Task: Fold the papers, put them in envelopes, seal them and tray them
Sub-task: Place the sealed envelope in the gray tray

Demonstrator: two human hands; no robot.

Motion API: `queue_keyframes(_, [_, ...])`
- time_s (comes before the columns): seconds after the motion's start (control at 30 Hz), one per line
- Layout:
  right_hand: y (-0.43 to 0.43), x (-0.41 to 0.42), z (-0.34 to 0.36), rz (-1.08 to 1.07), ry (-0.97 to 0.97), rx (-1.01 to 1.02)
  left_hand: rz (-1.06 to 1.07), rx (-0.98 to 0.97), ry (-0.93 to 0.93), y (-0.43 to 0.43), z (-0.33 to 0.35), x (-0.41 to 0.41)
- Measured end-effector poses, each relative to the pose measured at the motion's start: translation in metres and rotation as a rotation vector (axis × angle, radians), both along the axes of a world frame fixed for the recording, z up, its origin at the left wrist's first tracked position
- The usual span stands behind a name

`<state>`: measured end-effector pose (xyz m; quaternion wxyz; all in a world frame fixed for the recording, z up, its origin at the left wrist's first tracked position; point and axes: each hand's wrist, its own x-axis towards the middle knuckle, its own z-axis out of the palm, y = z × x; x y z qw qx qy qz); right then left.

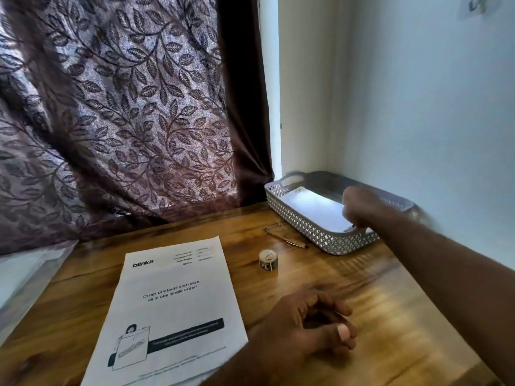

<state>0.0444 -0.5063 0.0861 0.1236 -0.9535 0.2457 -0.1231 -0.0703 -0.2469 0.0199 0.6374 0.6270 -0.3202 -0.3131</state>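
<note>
L hand rests on the wood table just R of the printed sheet, near its lower R corner. Fingers are loosely curled, thumb tucked vs. the fingertips, nothing seen in it. The sheet lies flat and unfolded, print side up, w/ "blinkit" at its top L and a drawing near its bottom. More sheet edges seem to show under its near R edge.

Beyond the sheet's top R corner, apart from it, a small sticker roll stands on the table. A bit farther from the sheet lies a thin pen-like thing, too small to ID.

Farther still to the R of the sheet, in the table's back corner, sits the grey lattice tray. A white envelope lies flat inside it. R arm reaches out over the table, R hand over the tray's near R end and on the envelope. It's motion-blurred, so can't tell if it grips or just touches.

Behind the sheet hangs a leaf-pattern curtain. A pale wall stands behind the tray.
</note>
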Motion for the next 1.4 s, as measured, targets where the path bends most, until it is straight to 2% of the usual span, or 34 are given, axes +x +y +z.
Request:
queue_keyframes(0.13, [-0.001,0.009,-0.009,0.003,0.048,-0.107,0.003,-0.017,0.007,-0.001,-0.002,0.000])
queue_keyframes(0.33, [0.001,0.013,-0.013,0.064,0.038,-0.136,0.022,0.033,-0.043,-0.003,-0.004,0.001])
queue_keyframes(0.5, [0.028,-0.003,-0.012,0.438,-0.146,-0.118,0.013,0.048,-0.073,-0.002,-0.004,-0.001])
queue_keyframes(0.6, [0.053,-0.011,-0.016,0.544,-0.008,-0.345,0.001,0.052,-0.076,-0.001,-0.002,-0.002])
queue_keyframes(0.7, [0.066,-0.008,-0.017,0.547,0.116,-0.446,-0.001,0.060,-0.089,0.000,-0.003,-0.002])
queue_keyframes(0.8, [0.069,-0.005,-0.016,0.493,0.085,-0.443,-0.003,0.057,-0.103,0.001,-0.004,-0.002])
queue_keyframes(0.93, [0.067,0.005,-0.024,0.436,0.039,-0.553,0.001,0.060,-0.139,0.001,-0.005,-0.001])
queue_keyframes(1.07, [0.068,0.006,-0.025,0.479,0.078,-0.570,0.043,0.025,-0.209,0.001,-0.004,-0.004])
queue_keyframes(1.23, [0.083,-0.001,-0.027,0.585,-0.173,-0.562,0.114,-0.021,-0.311,0.012,0.001,-0.010])
queue_keyframes(1.4, [0.118,-0.025,-0.031,0.647,-0.462,-0.256,0.280,-0.194,-0.393,0.037,0.018,-0.005])
